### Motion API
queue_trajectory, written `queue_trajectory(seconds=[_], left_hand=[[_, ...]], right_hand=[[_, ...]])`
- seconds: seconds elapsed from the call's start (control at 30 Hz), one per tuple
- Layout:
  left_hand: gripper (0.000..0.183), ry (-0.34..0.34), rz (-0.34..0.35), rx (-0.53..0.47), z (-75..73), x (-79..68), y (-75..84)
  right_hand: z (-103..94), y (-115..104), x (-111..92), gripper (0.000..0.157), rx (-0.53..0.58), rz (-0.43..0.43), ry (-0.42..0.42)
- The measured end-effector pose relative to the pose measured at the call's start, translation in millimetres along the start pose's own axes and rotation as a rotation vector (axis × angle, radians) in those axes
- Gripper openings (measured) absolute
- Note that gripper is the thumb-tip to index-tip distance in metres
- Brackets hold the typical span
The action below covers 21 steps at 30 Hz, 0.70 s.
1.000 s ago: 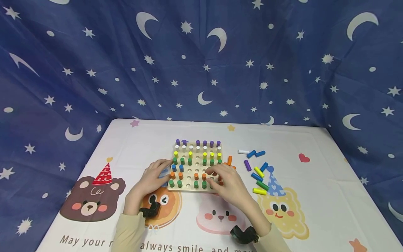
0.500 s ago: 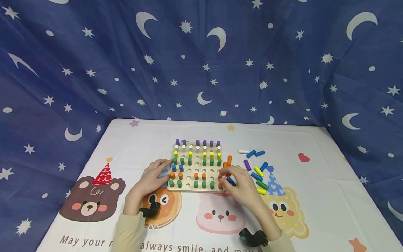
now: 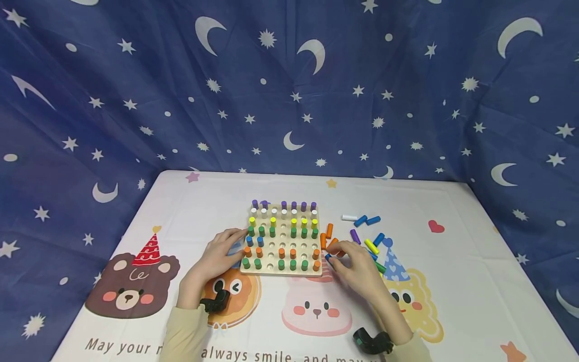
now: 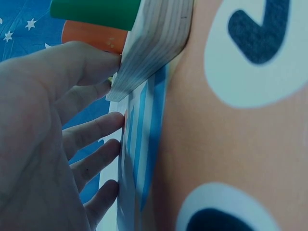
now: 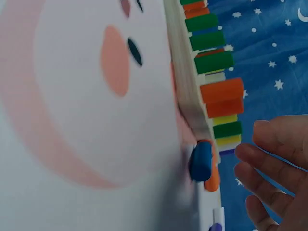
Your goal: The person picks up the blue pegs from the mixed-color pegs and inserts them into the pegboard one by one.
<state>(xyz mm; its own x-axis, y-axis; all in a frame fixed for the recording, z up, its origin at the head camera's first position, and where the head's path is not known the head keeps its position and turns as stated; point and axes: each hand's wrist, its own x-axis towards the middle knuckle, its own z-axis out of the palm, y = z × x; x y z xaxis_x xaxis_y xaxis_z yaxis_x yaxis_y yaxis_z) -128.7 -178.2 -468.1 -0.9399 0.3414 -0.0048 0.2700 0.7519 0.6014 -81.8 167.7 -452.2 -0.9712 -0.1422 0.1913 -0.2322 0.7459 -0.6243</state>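
Note:
A wooden pegboard [image 3: 282, 245] with rows of coloured pegs lies mid-table in the head view. My left hand [image 3: 220, 255] rests at its left side; in the left wrist view the thumb [image 4: 96, 65] touches the board's edge, other fingers spread. Just right of the board hovers my right hand [image 3: 359, 269], fingers relaxed. A blue peg [image 5: 200, 161] lies on the cloth by the board's corner, apart from the right fingertips in the right wrist view. In the board's front right hole stands an orange peg [image 3: 316, 265], beside a front-row green peg [image 3: 305, 265].
Loose pegs lie right of the board: orange [image 3: 329, 231], white [image 3: 349, 217], purple [image 3: 355, 237], yellow [image 3: 372, 246], and several blue [image 3: 373, 220]. A green one [image 3: 381, 267] is partly behind the right hand. A starry blue curtain [image 3: 289, 90] hangs behind the table.
My right hand has moved right, from over the board's front right part to beside it, uncovering the pegs there. The left hand and the board stay put.

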Motion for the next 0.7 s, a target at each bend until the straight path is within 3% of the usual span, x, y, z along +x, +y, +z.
queue_trajectory(seconds=[0.17,0.7], left_hand=[[0.055,-0.006,-0.011,0.002,-0.5,-0.2,0.3],[0.056,-0.019,-0.028,-0.004,-0.4,0.4,1.2]], right_hand=[[0.6,6,-1,0.026,-0.007,0.060,-0.040],[8.4,16,5,0.029,-0.075,0.097,-0.130]])
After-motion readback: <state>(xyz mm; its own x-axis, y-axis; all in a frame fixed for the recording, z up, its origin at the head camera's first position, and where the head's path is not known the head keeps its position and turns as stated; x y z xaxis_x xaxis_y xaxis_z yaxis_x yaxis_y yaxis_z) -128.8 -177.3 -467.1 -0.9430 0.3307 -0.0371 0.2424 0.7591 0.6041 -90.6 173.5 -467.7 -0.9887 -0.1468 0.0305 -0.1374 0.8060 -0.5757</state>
